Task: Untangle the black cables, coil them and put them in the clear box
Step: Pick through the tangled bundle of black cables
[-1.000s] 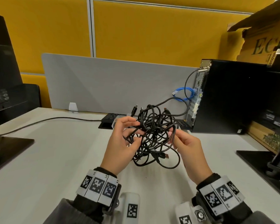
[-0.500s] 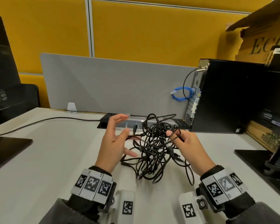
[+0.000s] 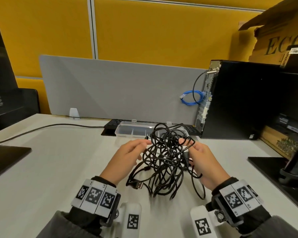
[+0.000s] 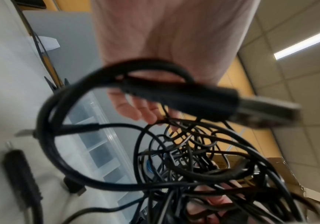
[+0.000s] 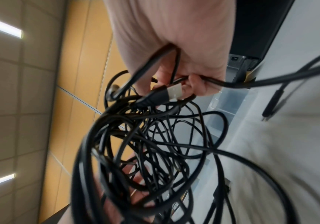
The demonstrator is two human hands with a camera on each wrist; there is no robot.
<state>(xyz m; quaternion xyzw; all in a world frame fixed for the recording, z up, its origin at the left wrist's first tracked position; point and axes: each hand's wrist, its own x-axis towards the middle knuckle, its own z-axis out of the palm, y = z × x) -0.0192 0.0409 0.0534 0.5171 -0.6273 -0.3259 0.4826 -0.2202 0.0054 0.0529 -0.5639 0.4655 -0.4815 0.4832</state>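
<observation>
A tangle of black cables (image 3: 163,162) hangs between my hands, its lower loops lying on the white desk (image 3: 58,169). My left hand (image 3: 142,147) reaches into the tangle's upper left with nearly straight fingers (image 4: 136,109) that touch the strands. My right hand (image 3: 187,147) has its fingers curled round some strands at the upper right, a USB plug (image 5: 174,91) lying at its fingertips (image 5: 199,86). Another USB plug (image 3: 138,185) pokes out low on the left. The clear box (image 3: 127,130) lies open just behind the tangle, its compartments showing.
A black computer tower (image 3: 239,100) with a blue cable (image 3: 190,99) stands at the back right. A keyboard (image 3: 110,125) and a grey divider (image 3: 119,88) lie behind the box. Black monitor bases sit left (image 3: 5,157) and right (image 3: 273,170). A black cord (image 3: 41,128) crosses the desk's left.
The tangle has come down from in front of the box onto the desk. My left hand, spread apart from the cables half a second ago, is back at the tangle.
</observation>
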